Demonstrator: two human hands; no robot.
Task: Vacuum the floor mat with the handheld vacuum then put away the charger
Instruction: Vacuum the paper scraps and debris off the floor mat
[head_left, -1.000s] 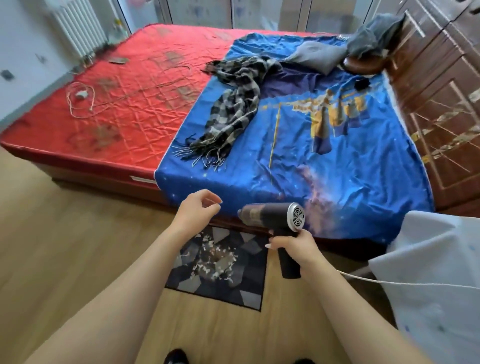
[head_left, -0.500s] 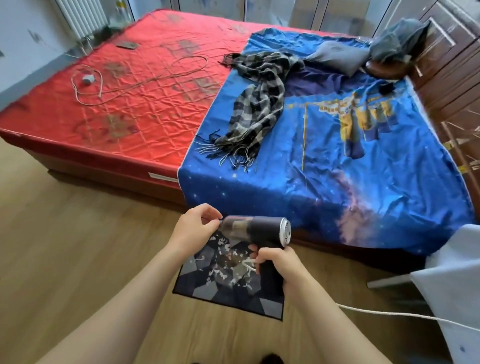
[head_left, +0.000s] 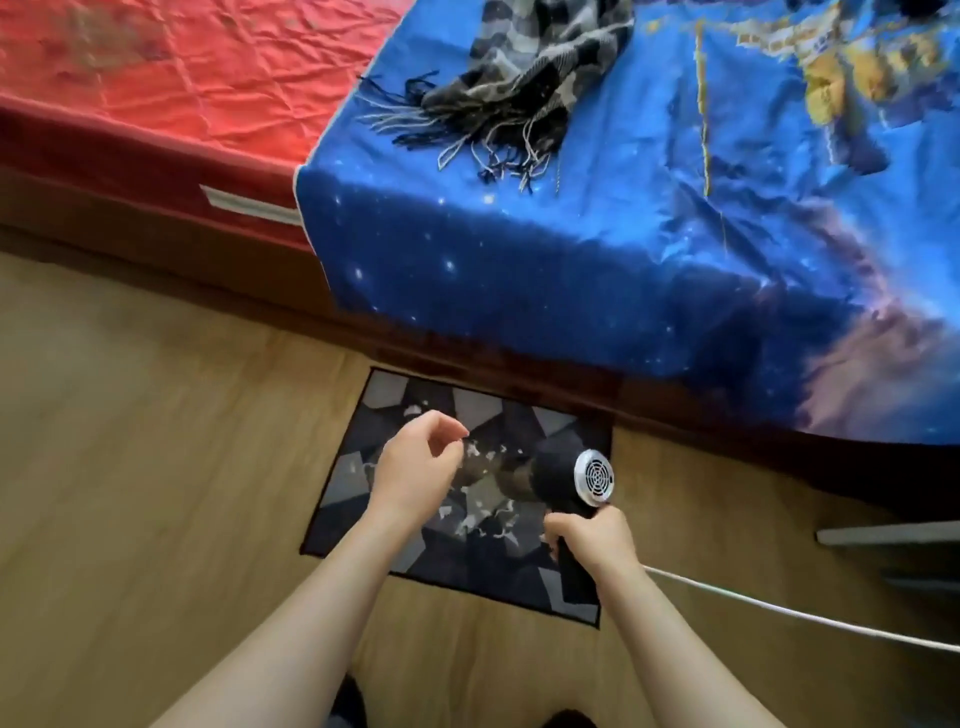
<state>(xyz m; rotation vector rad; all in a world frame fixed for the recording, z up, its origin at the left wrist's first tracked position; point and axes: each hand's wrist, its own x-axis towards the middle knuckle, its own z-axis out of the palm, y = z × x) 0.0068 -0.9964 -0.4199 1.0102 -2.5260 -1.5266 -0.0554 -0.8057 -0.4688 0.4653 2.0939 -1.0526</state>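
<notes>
A dark floor mat (head_left: 415, 561) with grey geometric patches lies on the wooden floor beside the bed, strewn with white scraps. My right hand (head_left: 592, 540) grips the handle of the black handheld vacuum (head_left: 558, 480), whose silver rear grille faces me and whose nozzle points left over the mat. A white cable (head_left: 779, 610) runs from the handle off to the right. My left hand (head_left: 415, 467) hovers over the mat just left of the nozzle, fingers loosely curled and holding nothing.
The bed edge stands just beyond the mat, with a blue galaxy sheet (head_left: 623, 260) on the right and a red mattress cover (head_left: 182, 88) on the left. A checked scarf (head_left: 519, 83) lies on the blue sheet. Wooden floor (head_left: 130, 493) spreads to the left.
The view has dropped and closed in on the mat. The vacuum has come down over the mat, and my left hand has drawn a little away from its nozzle.
</notes>
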